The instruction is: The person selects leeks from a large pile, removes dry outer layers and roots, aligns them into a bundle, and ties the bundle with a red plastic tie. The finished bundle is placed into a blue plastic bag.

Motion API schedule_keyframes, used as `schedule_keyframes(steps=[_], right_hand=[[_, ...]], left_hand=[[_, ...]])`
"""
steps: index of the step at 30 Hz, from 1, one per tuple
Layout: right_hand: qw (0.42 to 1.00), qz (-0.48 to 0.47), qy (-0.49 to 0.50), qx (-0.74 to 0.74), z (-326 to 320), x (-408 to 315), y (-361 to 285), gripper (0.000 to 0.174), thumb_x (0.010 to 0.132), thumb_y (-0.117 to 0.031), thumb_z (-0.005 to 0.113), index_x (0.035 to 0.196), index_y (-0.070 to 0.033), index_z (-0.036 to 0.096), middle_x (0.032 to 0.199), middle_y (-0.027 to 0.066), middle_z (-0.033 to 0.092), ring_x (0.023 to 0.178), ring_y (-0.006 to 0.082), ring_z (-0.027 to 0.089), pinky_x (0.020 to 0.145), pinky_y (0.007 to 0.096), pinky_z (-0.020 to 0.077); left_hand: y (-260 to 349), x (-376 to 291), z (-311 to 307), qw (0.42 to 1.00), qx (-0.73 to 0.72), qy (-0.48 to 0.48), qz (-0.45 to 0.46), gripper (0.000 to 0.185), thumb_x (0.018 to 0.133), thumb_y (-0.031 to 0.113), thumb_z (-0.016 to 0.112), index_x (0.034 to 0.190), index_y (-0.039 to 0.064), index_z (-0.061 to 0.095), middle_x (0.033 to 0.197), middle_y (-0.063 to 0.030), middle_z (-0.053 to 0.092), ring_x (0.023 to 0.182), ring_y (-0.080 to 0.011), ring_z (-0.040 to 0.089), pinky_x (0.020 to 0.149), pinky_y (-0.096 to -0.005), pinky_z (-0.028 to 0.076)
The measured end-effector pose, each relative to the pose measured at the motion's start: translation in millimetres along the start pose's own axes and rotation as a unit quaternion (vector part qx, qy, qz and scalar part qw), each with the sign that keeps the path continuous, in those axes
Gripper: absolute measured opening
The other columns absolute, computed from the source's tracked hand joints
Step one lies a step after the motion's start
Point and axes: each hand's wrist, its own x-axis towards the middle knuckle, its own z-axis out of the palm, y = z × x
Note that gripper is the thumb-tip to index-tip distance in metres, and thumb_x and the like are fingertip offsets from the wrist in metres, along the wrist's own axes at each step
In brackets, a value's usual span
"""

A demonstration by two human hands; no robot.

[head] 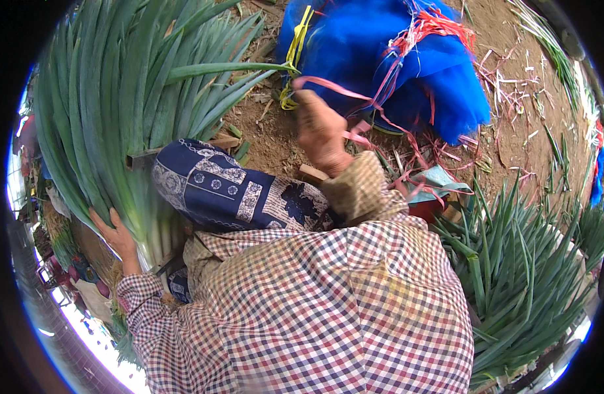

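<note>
A large sheaf of leeks (149,83) lies on the left, dark green leaves fanned away from me and pale stalks by my knee. My left hand (119,236) rests on its outer side, fingers apart, where the leaves turn pale. Beyond my right knee, my right hand (321,130) is raised and slightly blurred. A strip of pink plastic ribbon (334,84) is pinched at its fingertips and trails off to the right. Close beyond that hand sits a heap of blue mesh netting (356,49) with red and pink strips (432,29) on top.
More green leafy stalks (513,280) are piled at my right. Pink ribbon scraps (509,83) litter the dirt floor (509,133). Yellow strapping (298,39) hangs beside the netting. A metal bar (142,158) runs under the leeks. A pale green cloth (437,183) lies near my right elbow.
</note>
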Motion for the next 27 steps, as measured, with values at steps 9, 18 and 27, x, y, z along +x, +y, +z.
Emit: schedule_keyframes(steps=[9,18,27], right_hand=[[0.991,-0.088,-0.077,-0.058,18.4,-11.8,-3.8,0.050,0.068,-0.001,0.056,0.118,-0.002,0.051,0.080,0.0109,0.056,0.070,0.0278,0.058,0.060,0.0378,0.0447],[0.858,0.383,-0.087,0.332,-42.5,45.3,-22.6,0.016,0.086,-0.005,0.055,0.099,-0.002,0.065,0.072,0.0034,0.060,0.052,0.0036,0.046,0.043,0.0174,0.0327],[0.858,0.299,-0.150,0.391,-137.9,115.1,-3.2,0.032,0.087,-0.007,0.059,0.114,0.009,0.055,0.075,0.0098,0.057,0.057,0.0084,0.045,0.050,0.0189,0.0354]], left_hand=[[7.9,-1.8,-0.8,0.998,0.042,-0.026,-0.034,0.062,0.095,0.031,0.048,0.142,-0.001,0.024,0.147,-0.0213,0.026,0.135,-0.0341,0.027,0.110,-0.0396,0.023],[7.5,-0.9,-1.2,0.999,0.014,-0.027,-0.041,0.058,0.093,0.025,0.051,0.140,-0.001,0.028,0.145,-0.0216,0.030,0.134,-0.0339,0.030,0.109,-0.0390,0.023],[-4.5,-13.5,13.5,0.999,-0.020,0.037,-0.019,0.057,0.094,0.026,0.051,0.140,0.000,0.030,0.144,-0.0212,0.032,0.133,-0.0347,0.030,0.109,-0.0406,0.023]])
